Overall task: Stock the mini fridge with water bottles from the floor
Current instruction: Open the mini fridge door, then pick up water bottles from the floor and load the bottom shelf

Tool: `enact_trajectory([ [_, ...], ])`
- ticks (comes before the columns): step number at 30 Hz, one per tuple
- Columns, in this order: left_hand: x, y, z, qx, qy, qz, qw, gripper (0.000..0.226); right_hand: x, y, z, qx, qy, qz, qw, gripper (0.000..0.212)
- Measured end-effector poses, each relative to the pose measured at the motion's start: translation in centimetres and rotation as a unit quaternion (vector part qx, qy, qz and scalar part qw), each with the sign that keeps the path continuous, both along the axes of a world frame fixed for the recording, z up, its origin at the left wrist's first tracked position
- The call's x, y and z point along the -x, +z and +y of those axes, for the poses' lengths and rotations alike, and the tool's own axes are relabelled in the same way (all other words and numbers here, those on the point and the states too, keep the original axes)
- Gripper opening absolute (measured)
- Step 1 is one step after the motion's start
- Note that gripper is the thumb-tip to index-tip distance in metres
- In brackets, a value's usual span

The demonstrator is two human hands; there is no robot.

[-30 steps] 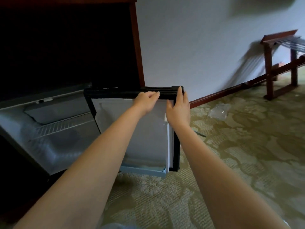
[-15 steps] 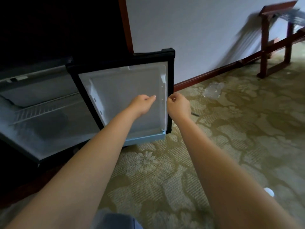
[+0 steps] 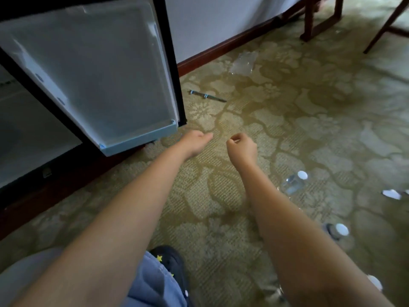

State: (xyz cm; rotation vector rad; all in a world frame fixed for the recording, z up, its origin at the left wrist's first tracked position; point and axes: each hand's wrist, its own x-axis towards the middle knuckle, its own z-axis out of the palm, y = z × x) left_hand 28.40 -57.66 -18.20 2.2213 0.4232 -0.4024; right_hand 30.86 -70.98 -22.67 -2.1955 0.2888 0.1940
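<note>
- Floral olive carpet (image 3: 287, 129) throughout; pale wall (image 3: 210, 18) with dark baseboard (image 3: 221, 49) behind.
- Fridge (image 3: 26, 134) at left, door (image 3: 99, 69) swung wide open, white inner liner toward the camera, pale blue shelf rail (image 3: 141, 140) along its lower edge.
- Left hand (image 3: 194, 141) low over the carpet, just past the door's lower corner; fingers relaxed and nearly straight, nothing held.
- Right hand (image 3: 242, 149) beside the left, not touching it; fingers curled in against the thumb, nothing held.
- Bottles (image 3: 293, 185) on the carpet at right, well apart from the fridge; one clear bottle lying just right of the right forearm, white cap (image 3: 302, 175) toward the wall; further white caps nearer the camera and at the right edge, bodies blurred.
- Crumpled clear wrap (image 3: 243, 63) near the baseboard; thin dark strip (image 3: 207, 96) on the carpet between wrap and door.
- Wooden rack legs (image 3: 321, 21) at top right.
- Black shoe (image 3: 171, 260) with yellow stars and blue jeans (image 3: 155, 289) at the bottom edge, between the forearms.
</note>
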Motion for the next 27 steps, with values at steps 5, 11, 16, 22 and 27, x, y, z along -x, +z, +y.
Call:
enact_trajectory([
  [5, 2.1, -3.4, -5.2, 0.023, -0.049, 0.053, 0.997, 0.046, 2.9, -5.9, -5.6, 0.023, -0.041, 0.07, 0.996, 0.025],
  [11, 4.1, -8.2, -8.5, 0.048, -0.081, 0.106, 0.99, 0.037, 5.8, -12.4, -10.4, 0.043, -0.084, 0.17, 0.981, 0.036],
  [16, 4.9, -11.4, -9.3, 0.043, -0.104, 0.138, 0.984, 0.026, 7.4, -17.1, -12.3, 0.083, -0.104, 0.199, 0.971, 0.057],
  [22, 4.6, -13.5, -9.4, 0.026, -0.119, 0.164, 0.979, 0.039, 7.1, -21.0, -13.7, 0.129, -0.081, 0.243, 0.958, 0.078],
  [27, 4.0, -14.5, -8.9, 0.018, -0.134, 0.17, 0.976, 0.039, 6.2, -22.5, -14.3, 0.213, -0.037, 0.254, 0.943, 0.083],
])
